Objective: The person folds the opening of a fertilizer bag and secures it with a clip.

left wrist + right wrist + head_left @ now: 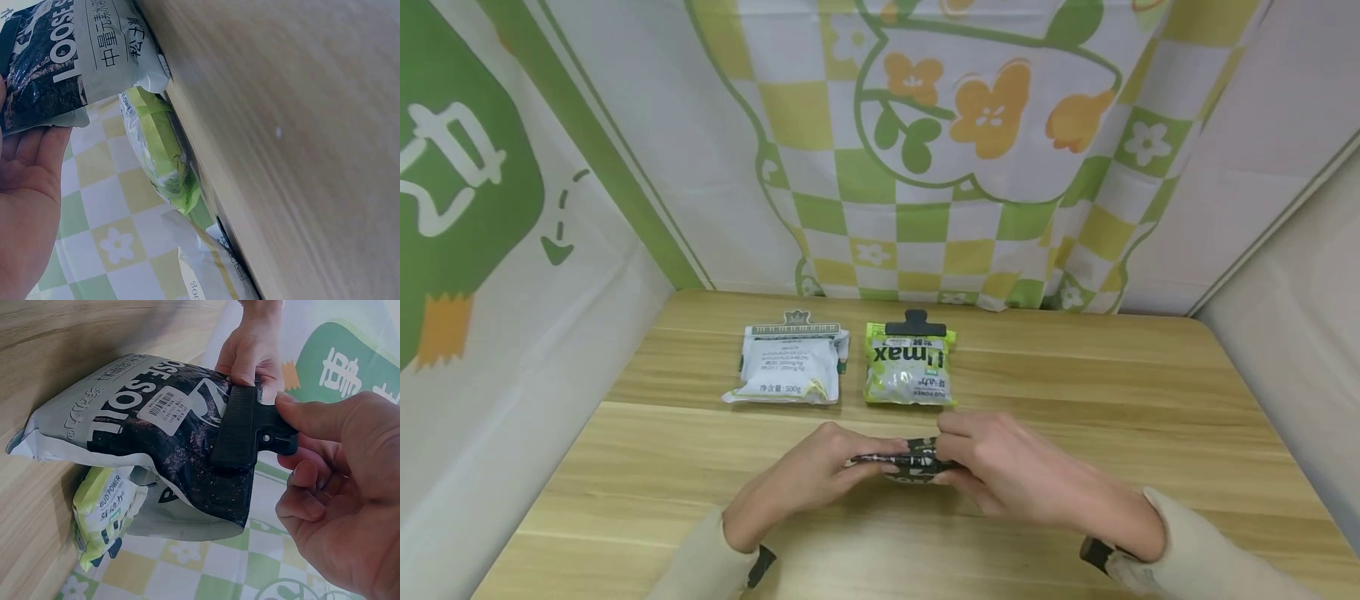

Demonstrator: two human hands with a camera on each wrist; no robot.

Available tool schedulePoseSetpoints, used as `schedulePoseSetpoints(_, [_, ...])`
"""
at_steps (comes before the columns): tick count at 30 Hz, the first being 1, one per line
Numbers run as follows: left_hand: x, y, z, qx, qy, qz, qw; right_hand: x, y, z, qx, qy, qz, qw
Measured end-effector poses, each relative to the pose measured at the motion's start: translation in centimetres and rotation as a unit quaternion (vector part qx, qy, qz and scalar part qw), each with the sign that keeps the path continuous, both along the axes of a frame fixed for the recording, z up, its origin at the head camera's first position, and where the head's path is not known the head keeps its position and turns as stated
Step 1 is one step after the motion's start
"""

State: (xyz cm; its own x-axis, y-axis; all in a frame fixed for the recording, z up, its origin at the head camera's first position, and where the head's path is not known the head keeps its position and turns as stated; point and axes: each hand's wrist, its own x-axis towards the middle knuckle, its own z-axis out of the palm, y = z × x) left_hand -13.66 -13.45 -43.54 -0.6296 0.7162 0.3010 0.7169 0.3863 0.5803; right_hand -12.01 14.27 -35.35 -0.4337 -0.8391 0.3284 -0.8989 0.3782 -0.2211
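Observation:
A grey-and-black bag [147, 419] lettered "LOOSE SOIL" stands on the table in front of me, with its printed front seen in both wrist views. My left hand [820, 467] pinches one end of its top edge between thumb and fingers. At the same edge, a black clip [240, 428] lies across the bag. The thumb and index finger of my right hand [1000, 467] pinch the clip's handle; the other fingers are curled. From the head view, both hands hide much of the bag and the clip.
Behind the hands lie a white bag [790, 375] with a green-and-white clip [797, 328] and a yellow-green bag [910, 379] with a black clip [916, 327]. A patterned curtain [917, 217] hangs past the wooden table's [1075, 367] back edge.

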Motion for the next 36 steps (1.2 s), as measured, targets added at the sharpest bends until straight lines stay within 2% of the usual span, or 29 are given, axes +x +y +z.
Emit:
schedulePoseSetpoints(6, [0.01, -0.10, 0.15, -0.007, -0.018, 0.005, 0.9998, -0.18, -0.08, -0.14, 0.002, -0.024, -0.008, 0.9997])
schedulePoseSetpoints(24, [-0.07, -0.04, 0.02, 0.003, 0.023, -0.007, 0.9997, -0.37, -0.01, -0.23, 0.016, -0.010, -0.024, 0.9995])
schedulePoseSetpoints(31, [-0.04, 0.10, 0.01, 0.018, 0.014, 0.006, 0.9997, -0.40, 0.08, -0.14, 0.021, -0.008, -0.056, 0.9982])
schedulePoseSetpoints(36, [-0.04, 0.31, -0.04, 0.032, 0.014, 0.013, 0.9993, -0.66, 0.20, -0.19, 0.016, -0.005, -0.062, 0.9979])
